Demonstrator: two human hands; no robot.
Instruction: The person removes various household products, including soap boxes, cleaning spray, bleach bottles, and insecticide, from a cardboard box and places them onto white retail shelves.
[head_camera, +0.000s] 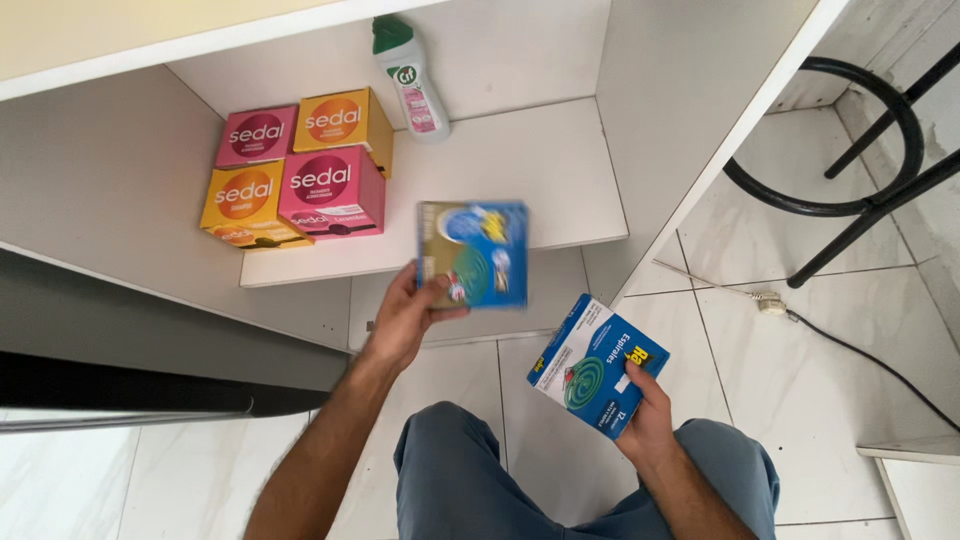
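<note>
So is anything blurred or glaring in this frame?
Head view: the box in the left hand is motion-blurred; the blue box in the right hand is sharp, as are the four shelf boxes and bottle. Light is soft and even, no strong glare.

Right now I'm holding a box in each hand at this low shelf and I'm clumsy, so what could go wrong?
The left hand pinches the gold and blue box only at its lower corner, so it might slip. Swinging it in could nudge the stacked red and orange boxes or tip the upright white bottle. A cable lies on the floor tiles nearby.
</note>
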